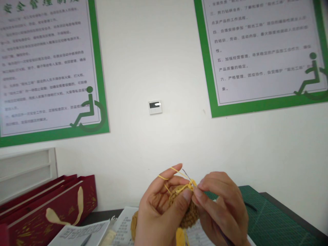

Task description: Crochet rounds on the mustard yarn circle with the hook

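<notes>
My left hand (160, 208) is closed on a small mustard-yellow crocheted piece (186, 210), thumb pressed on its front. Yellow yarn (176, 171) loops over my raised left forefinger and runs to the work. My right hand (221, 205) pinches a thin crochet hook (186, 175), whose tip pokes up through the yellow loops at the top of the piece. Both hands are held up in front of the wall, above the table.
Dark red gift bags (51, 208) with cream handles stand at the lower left. Printed papers (87, 234) lie on the table below my hands. A green cutting mat (271, 222) covers the table at the right. Green-framed posters (258, 51) and a small wall controller (155, 107) hang on the white wall.
</notes>
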`<action>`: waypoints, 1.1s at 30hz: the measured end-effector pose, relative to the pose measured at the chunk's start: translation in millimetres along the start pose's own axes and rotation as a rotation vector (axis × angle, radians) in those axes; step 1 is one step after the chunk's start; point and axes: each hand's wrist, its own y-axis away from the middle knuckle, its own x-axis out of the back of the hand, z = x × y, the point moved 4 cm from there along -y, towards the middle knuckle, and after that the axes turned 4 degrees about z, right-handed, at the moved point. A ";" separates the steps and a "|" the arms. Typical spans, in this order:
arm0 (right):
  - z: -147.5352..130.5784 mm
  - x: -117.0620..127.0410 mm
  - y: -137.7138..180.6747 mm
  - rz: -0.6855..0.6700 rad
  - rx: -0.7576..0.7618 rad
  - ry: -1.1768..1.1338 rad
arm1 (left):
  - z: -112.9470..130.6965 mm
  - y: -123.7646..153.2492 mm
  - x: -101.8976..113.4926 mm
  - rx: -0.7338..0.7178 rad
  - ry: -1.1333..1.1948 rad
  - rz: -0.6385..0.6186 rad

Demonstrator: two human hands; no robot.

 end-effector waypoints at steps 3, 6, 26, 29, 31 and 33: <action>-2.3 -1.7 -5.0 -0.033 -0.055 -0.056 | 1.6 1.1 -0.1 -0.107 -0.051 -0.003; 1.4 1.9 -7.0 -0.027 -0.230 -0.214 | 3.2 0.9 1.9 -0.098 -0.084 -0.014; 13.6 -35.5 26.1 -0.012 -1.267 -1.082 | 5.7 -0.1 -3.7 -0.025 0.015 0.059; 10.3 -31.9 25.1 0.000 -1.037 -0.997 | 5.0 -0.4 -1.5 0.008 0.060 0.049; 8.7 -31.1 23.2 -0.006 -0.918 -0.925 | 4.5 -0.5 -0.3 0.042 0.076 0.028; 8.3 -29.9 18.5 0.002 -0.814 -0.847 | 4.7 -0.2 0.2 0.062 0.076 0.001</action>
